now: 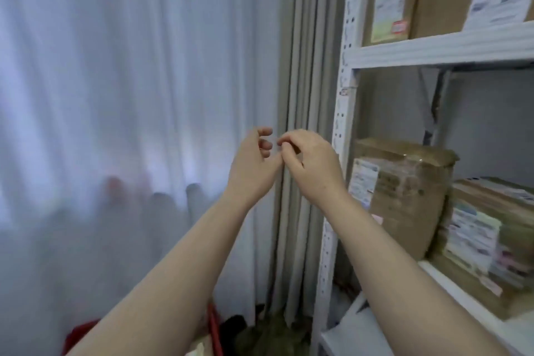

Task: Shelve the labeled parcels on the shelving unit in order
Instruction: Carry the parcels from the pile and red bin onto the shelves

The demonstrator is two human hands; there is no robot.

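Parcels on shelving unit

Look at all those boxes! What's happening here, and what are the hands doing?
A person is putting labeled parcels on a shelving unit. Right now neither hand carries a parcel. The left hand and right hand are raised close together in front of the curtain, just beside the shelves. The right hand's fingers are curled; whether they pinch something tiny is too blurred to tell. A brown parcel and others already sit on the shelves.
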